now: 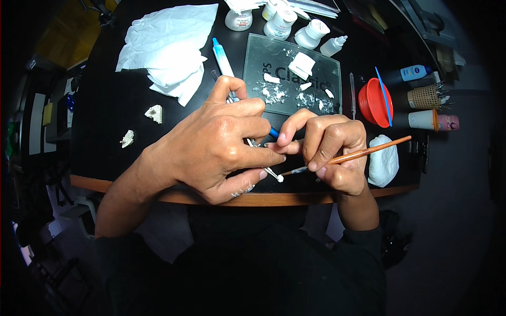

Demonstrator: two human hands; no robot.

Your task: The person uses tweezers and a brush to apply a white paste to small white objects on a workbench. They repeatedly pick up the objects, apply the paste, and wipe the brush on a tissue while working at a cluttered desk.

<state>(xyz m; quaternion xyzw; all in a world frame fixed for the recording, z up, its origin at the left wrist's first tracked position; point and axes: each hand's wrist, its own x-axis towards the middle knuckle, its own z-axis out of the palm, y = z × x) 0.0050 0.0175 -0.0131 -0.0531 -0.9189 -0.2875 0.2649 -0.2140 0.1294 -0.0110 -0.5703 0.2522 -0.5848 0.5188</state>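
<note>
Over the table's front edge, my left hand [216, 131] is closed on slim metal tweezers [270, 171]. Their tips grip a small whitish piece [280, 178], perhaps a tooth crown. My right hand [337, 139] pinches a fine brush [363, 152] with an orange-brown wooden handle; its dark tip points at the piece and seems to touch it or nearly so. Fingers of both hands meet in the middle. A blue stick-like part [273, 132] shows between them, mostly hidden, and I cannot tell which hand holds it. White residue marks my left thumb.
Behind my hands lies a glass plate [255, 52] with white crumbs and folded tissue [302, 66]. White jars [280, 23] stand beyond. At right are a red bowl [371, 102] and a white wad [383, 162]; at left, white paper [163, 37], a blue-tipped syringe [222, 59] and cast pieces [154, 114].
</note>
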